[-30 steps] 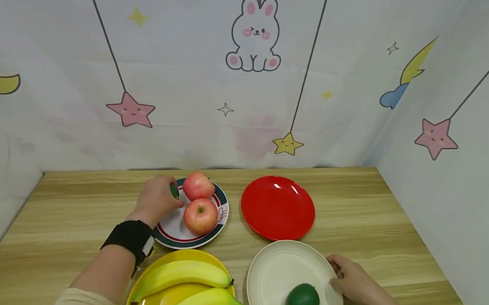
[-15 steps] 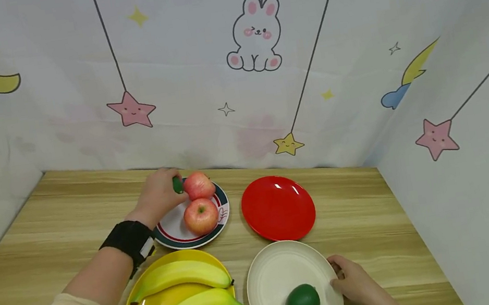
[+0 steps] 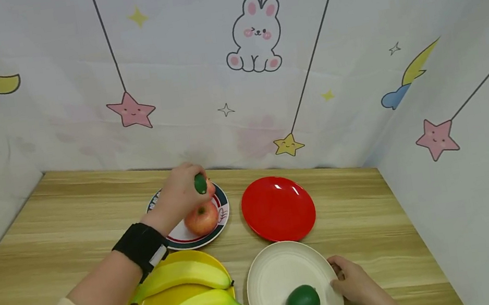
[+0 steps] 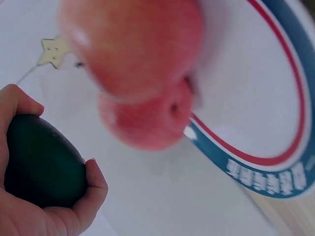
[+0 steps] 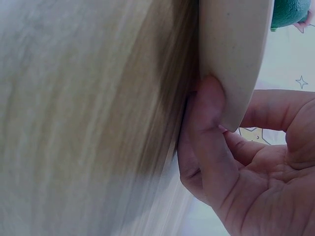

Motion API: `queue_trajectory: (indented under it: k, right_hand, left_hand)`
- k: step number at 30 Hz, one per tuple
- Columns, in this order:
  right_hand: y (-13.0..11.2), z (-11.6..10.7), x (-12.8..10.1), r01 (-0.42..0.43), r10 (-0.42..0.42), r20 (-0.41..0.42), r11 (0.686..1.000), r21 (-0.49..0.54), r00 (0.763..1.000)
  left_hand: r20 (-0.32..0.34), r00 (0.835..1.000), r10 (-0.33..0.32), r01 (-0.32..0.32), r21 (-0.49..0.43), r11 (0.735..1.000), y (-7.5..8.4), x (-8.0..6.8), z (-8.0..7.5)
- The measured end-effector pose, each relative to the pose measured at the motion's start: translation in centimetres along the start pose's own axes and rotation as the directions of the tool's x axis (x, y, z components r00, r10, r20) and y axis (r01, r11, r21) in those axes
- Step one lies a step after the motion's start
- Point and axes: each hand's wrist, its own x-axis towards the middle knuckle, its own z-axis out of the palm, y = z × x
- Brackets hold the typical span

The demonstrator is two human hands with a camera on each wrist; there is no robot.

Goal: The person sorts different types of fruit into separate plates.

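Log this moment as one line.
left hand: holds green fruit above apple plate | right hand: fingers on cream plate rim

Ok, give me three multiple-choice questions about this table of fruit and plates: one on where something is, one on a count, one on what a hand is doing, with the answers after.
1. Where does the avocado on the table lie?
A. on the red plate
B. on the cream plate
C. on the yellow plate

2. How many bananas lie on the yellow plate?
A. one
B. two
C. three

3. What is the left hand doing?
A. gripping a dark green fruit
B. lying flat on the table
C. pinching a banana

Answers: 1 B, it lies inside the cream plate's rim, which the right hand touches. 2 B, two bananas lie side by side. 3 A, the fingers curl round the fruit above the apples.
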Motion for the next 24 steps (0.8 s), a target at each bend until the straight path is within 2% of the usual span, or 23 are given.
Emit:
queue_trajectory:
  k: [3, 5, 11, 14, 18, 24]
  right_hand:
    - [0.1, 0.0, 0.0, -0.002, 0.002, 0.002, 1.000, -0.008, 1.000]
    - [0.1, 0.0, 0.0, 0.000, 0.000, 0.002, 1.000, -0.008, 1.000]
    - [0.2, 0.0, 0.0, 0.006, -0.006, 0.007, 1.000, -0.012, 1.000]
    - [0.1, -0.1, 0.0, 0.003, -0.003, 0.006, 1.000, -0.009, 1.000]
    - [0.1, 0.0, 0.0, 0.004, -0.004, 0.001, 1.000, -0.003, 1.000]
    - [0.1, 0.0, 0.0, -0.001, 0.001, -0.002, 1.000, -0.004, 1.000]
  left_hand:
    - [0.030, 0.999, 0.033, -0.033, -0.017, 0.999, 1.8, -0.4, 0.3]
    - [0.039, 0.996, 0.077, -0.076, -0.006, 0.997, 3.0, -0.7, 0.5]
    - [0.040, 0.973, 0.227, -0.227, 0.003, 0.974, 5.8, -1.6, 1.3]
    - [0.073, 0.968, 0.238, -0.237, -0.025, 0.971, 6.8, -2.1, 1.6]
    - [0.121, 0.968, 0.220, -0.221, -0.004, 0.975, 8.0, -2.5, 2.0]
    - [0.147, 0.949, 0.280, -0.284, 0.010, 0.959, 8.9, -2.9, 3.0]
